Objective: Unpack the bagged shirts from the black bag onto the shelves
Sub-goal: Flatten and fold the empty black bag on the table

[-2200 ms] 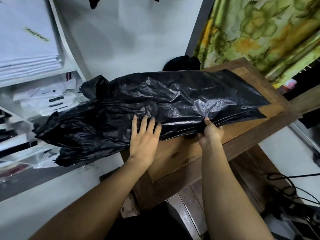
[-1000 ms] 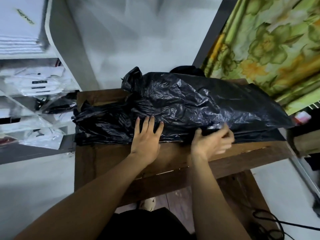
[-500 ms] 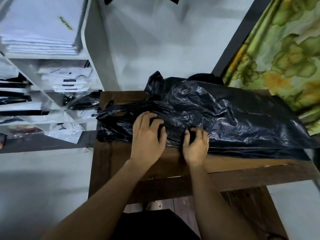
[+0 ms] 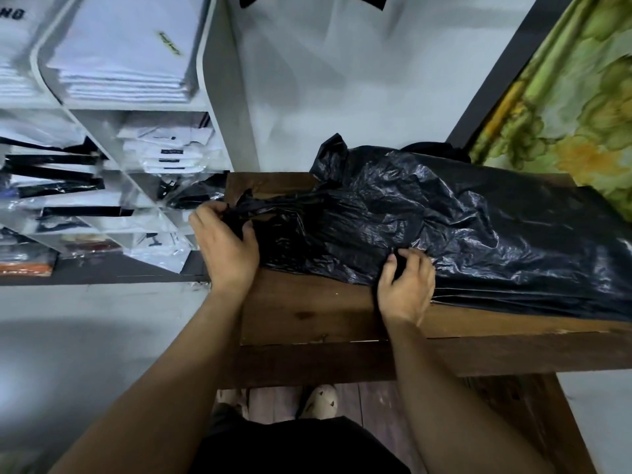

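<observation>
The black bag (image 4: 461,227) lies lengthwise on the wooden tabletop (image 4: 307,313), its bunched neck pointing toward the shelves (image 4: 219,97) at the left; the left hand (image 4: 227,248) has a closed grip, fingers curled round that bunched neck near the tabletop's left edge; the right hand (image 4: 407,285) also has a closed grip, fingers and thumb pinching a fold of plastic on the bag's near side; bagged shirts (image 4: 167,155) sit stacked in the shelf compartments; a green floral curtain (image 4: 564,114) hangs at the right.
</observation>
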